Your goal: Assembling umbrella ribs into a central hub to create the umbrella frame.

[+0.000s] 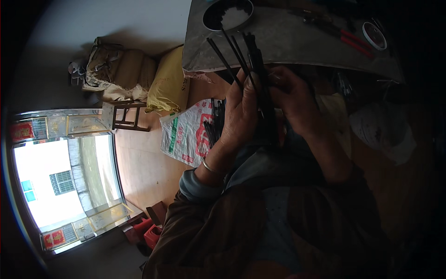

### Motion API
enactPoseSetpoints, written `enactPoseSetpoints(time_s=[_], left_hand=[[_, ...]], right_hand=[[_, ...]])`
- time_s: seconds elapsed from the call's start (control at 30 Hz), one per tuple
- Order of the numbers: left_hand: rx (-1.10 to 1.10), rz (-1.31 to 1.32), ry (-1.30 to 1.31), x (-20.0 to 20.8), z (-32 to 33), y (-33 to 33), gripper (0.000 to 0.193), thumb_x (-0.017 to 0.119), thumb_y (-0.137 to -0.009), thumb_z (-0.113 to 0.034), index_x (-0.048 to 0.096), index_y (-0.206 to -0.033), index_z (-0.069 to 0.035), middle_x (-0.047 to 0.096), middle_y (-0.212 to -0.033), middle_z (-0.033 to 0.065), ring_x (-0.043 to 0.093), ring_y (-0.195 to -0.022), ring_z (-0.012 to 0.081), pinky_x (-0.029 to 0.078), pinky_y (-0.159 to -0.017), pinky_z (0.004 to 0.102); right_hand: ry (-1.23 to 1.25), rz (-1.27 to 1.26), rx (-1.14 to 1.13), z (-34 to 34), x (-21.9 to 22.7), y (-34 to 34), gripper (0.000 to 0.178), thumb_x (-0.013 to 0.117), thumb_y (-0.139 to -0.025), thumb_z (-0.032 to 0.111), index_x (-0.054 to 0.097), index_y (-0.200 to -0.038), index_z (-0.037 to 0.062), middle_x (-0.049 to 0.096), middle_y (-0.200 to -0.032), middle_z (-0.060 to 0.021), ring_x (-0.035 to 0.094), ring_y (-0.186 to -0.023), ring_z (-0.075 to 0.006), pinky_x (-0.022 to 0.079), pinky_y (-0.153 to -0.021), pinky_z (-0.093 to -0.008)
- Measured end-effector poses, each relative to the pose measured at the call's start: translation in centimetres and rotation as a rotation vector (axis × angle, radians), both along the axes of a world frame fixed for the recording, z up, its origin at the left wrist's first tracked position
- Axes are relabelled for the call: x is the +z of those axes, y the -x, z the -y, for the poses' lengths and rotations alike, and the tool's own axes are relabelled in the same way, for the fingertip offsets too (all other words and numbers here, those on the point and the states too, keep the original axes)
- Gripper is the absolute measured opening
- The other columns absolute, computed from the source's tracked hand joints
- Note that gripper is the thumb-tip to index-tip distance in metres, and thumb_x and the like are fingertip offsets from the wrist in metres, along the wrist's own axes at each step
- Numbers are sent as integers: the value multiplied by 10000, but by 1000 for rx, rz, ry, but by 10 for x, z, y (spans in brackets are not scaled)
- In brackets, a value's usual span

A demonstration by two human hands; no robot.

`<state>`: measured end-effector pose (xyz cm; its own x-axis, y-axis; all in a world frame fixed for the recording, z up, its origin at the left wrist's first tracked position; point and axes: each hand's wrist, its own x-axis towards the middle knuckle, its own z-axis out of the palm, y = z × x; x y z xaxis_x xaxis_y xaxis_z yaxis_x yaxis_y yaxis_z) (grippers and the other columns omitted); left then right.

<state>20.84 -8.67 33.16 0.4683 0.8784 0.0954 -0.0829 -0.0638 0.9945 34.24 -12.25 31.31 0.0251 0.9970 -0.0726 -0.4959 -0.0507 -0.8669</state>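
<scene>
My left hand (240,109), with a bracelet at its wrist, is closed round several thin black rods (230,56) that fan out above its fingers. A thicker black bundle (257,58) stands upright between my two hands, its lower end over my lap. On the other side of it, my right hand (293,100) has its fingers curled and pinched close against the bundle. What its fingertips hold is too dark to make out. More black rods (213,123) lie beside my left forearm on a white printed sack (186,135).
Ahead stands a grey table (278,39) with a round bowl (227,16) of dark and white bits, red-handled pliers (355,43) and a small round container (374,36). At left are a yellow sack (167,79), a wooden stool (130,115) and a bright doorway (60,176). A plastic bag (383,130) hangs at right.
</scene>
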Motion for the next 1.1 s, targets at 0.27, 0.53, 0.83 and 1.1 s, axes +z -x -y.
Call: enactPoseSetpoints(time_s=[0.27, 0.53, 0.83, 1.1], left_hand=[[10, 0, -50, -4, 4, -3, 383, 354, -1020, -316, 507, -1200, -14, 611, -972, 48, 572, -879, 93, 460, -721, 219], [98, 86, 92, -6, -6, -6, 390, 342, -1022, -339, 537, -1139, -22, 604, -964, 48, 562, -872, 95, 452, -764, 227], [123, 5, 65, -2, -9, -4, 400, 314, -1029, -318, 525, -1174, -11, 605, -1043, 68, 565, -978, 127, 442, -874, 263], [111, 30, 45, -1, -6, -4, 371, 383, -1014, -342, 554, -1141, -38, 569, -866, -6, 516, -767, 61, 434, -678, 212]], right_hand=[[-27, -37, -8, 4, 3, -1, 311, 670, -832, 52, 509, -1093, 3, 617, -998, -67, 596, -918, -103, 500, -780, -236], [-207, 177, -404, 5, -12, 18, 247, 656, -851, 78, 534, -1054, 7, 615, -909, -50, 582, -816, -81, 486, -691, -222], [-199, 443, -295, 8, -12, 14, 108, 605, -895, 112, 586, -931, 12, 585, -719, -27, 542, -653, -61, 431, -560, -219], [-70, 461, -227, 9, -8, 10, 126, 565, -918, 124, 592, -925, 2, 583, -698, -33, 543, -633, -64, 430, -554, -225]])
